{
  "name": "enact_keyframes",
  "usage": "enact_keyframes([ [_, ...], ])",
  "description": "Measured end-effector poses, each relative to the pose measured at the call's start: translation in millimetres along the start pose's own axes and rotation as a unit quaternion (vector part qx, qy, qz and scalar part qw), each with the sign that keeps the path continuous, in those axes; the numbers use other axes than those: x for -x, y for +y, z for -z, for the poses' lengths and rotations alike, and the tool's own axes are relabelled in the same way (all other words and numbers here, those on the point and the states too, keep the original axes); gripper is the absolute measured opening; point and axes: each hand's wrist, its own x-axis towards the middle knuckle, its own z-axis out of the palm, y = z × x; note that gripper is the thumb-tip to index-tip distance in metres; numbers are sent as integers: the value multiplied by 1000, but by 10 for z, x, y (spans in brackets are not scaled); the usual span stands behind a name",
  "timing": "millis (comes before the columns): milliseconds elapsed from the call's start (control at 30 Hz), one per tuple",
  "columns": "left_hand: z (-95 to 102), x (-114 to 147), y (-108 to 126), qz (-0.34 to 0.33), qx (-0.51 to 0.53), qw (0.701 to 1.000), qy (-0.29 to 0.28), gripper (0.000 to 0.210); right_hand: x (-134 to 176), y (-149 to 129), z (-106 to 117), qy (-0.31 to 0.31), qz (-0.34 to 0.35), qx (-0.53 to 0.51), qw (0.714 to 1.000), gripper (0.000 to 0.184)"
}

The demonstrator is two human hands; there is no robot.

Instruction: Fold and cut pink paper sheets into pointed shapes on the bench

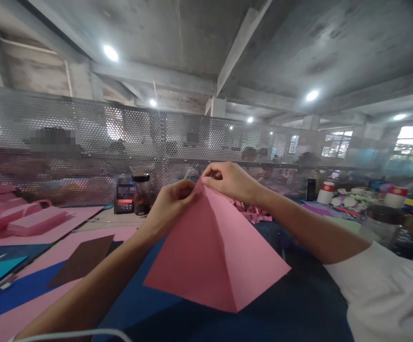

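A pink paper sheet, creased down its middle, hangs in front of me like a tent, its pointed top up and its wide edge toward me. My left hand pinches the paper close to the top on the left side. On the other side, my right hand has thumb and finger closed on the very tip. Both hands are raised above the dark blue work surface. Behind the sheet lies a pile of small pink paper pieces, partly hidden by my right forearm.
To the left are pink folded paper shapes, a brown sheet and a blue sheet. A phone leans beside a dark-lidded jar. Paper cups and craft bits stand right, before a perforated metal screen.
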Motion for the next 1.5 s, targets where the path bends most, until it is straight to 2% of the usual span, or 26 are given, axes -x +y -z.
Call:
enact_keyframes([
  [200, 77, 22, 121, 41, -15, 999, 21, 30, -62, -59, 35, -41, -17, -54, 998, 18],
  [333, 131, -13, 59, 67, -57, 996, 19, 23, -97, 36, -29, -96, -57, -122, 986, 14],
  [433, 141, -77, -117, 84, -138, 987, 1, 26, -88, 208, -182, -113, -104, -152, 976, 12],
  [567, 117, -173, -484, 89, -171, 981, -20, 31, 0, 524, -486, -143, -152, -154, 966, 14],
  [800, 84, -225, -1065, 113, -215, 970, -19, 26, 160, 1051, -1097, -146, -187, -175, 956, 11],
  [967, 88, -189, -1399, 144, -209, 967, -25, 26, 268, 1298, -1398, -159, -198, -209, 944, 14],
  [1200, 74, -127, -1650, 183, -157, 970, -37, 24, 409, 1489, -1612, -166, -217, -252, 928, 18],
  [1500, 106, -17, -1771, 197, -132, 970, -52, 23, 484, 1504, -1658, -179, -233, -261, 920, 20],
])
